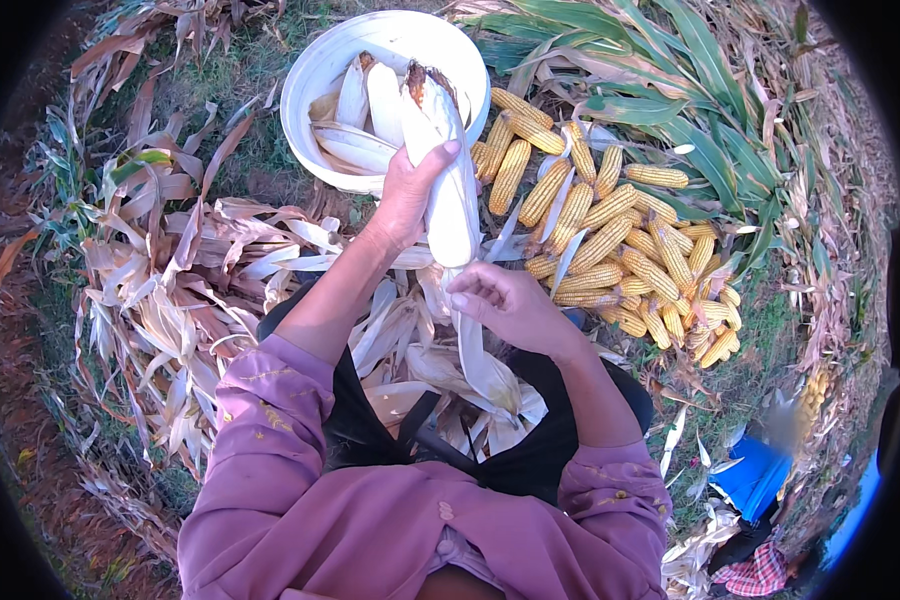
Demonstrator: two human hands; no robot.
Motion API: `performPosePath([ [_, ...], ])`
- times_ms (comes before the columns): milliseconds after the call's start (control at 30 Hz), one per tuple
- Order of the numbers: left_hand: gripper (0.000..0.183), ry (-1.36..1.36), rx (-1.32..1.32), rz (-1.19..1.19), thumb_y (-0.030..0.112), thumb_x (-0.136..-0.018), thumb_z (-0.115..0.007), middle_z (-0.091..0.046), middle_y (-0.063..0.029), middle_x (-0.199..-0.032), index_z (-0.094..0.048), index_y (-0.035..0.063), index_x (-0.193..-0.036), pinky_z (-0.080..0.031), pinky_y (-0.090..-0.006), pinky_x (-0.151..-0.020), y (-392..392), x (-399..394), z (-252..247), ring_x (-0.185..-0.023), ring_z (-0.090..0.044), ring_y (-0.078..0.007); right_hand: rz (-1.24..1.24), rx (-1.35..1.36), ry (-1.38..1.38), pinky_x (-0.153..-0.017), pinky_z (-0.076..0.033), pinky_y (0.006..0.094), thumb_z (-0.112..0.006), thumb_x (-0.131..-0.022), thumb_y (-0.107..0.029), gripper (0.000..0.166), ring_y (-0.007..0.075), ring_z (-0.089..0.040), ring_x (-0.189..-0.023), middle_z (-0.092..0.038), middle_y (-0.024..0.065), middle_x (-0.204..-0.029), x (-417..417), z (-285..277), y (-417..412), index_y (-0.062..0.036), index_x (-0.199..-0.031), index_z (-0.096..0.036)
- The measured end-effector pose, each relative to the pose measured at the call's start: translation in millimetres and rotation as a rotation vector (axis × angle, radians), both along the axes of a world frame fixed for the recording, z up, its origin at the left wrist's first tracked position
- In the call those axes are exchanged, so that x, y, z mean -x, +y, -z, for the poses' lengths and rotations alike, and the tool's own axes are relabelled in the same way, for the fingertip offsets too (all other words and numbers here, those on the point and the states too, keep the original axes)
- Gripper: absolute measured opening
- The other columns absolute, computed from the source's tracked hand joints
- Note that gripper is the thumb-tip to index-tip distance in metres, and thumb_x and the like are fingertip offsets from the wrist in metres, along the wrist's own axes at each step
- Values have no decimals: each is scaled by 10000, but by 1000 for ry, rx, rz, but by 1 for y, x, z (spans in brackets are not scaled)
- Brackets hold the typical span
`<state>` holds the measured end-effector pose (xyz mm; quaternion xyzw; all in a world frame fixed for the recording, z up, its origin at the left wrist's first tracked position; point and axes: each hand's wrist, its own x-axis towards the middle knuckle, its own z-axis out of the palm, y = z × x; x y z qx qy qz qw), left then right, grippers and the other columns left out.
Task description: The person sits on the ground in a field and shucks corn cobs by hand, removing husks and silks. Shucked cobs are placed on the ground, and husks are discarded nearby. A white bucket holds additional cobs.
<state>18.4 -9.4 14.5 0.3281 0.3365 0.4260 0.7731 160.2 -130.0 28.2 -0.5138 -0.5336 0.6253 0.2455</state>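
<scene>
My left hand (pixel 411 187) is closed around an ear of corn in its pale husk (pixel 454 206), its dark silk end pointing away from me. Just below the ear's stem end is my right hand (pixel 506 304), fingers curled beside a strip of husk that hangs down; whether it grips the strip cannot be made out. The ear's far end reaches over a white plastic bucket (pixel 298 124), which holds several unhusked ears (pixel 356 146). To the right of the bucket lies a heap of husked yellow corn cobs (pixel 600 244).
Loose dry husks (pixel 172 300) are piled at the left, with more between my legs (pixel 412 367). Green corn leaves (pixel 690 97) lie beyond the heap. At the lower right are a blue container (pixel 754 476) and part of another person in red checked cloth (pixel 754 574).
</scene>
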Motion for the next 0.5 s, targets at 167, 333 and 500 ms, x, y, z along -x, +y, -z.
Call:
performPosePath([
  [167, 405, -152, -3, 131, 300, -801, -555, -583, -133, -831, -475, -34, -1015, -510, -332, -684, -13, -16, 2, -727, -601, -203, 382, -198, 5, -952, -355, 348, -730, -700, -386, 889, 238, -415, -1138, -385, 164, -1221, 6, 21, 15, 17, -1306, -219],
  [333, 542, -81, -19, 60, 260, -814, -560, -470, -101, -1076, -350, 26, -1256, -419, -313, -834, -16, -17, 5, -965, -477, -164, 350, -201, -209, -950, -366, 381, -703, -693, -308, 926, 312, -433, -1149, -342, 249, -1270, 17, 7, 16, 33, -1326, -119],
  [500, 461, 64, -107, 32, 333, -904, -382, -501, -88, -1049, -400, 0, -1222, -370, -285, -855, -11, -17, 3, -922, -469, -147, 441, -207, -352, -801, -459, 378, -689, -692, -306, 773, 325, -603, -890, -572, 238, -988, 16, 18, 14, 40, -1243, -271],
])
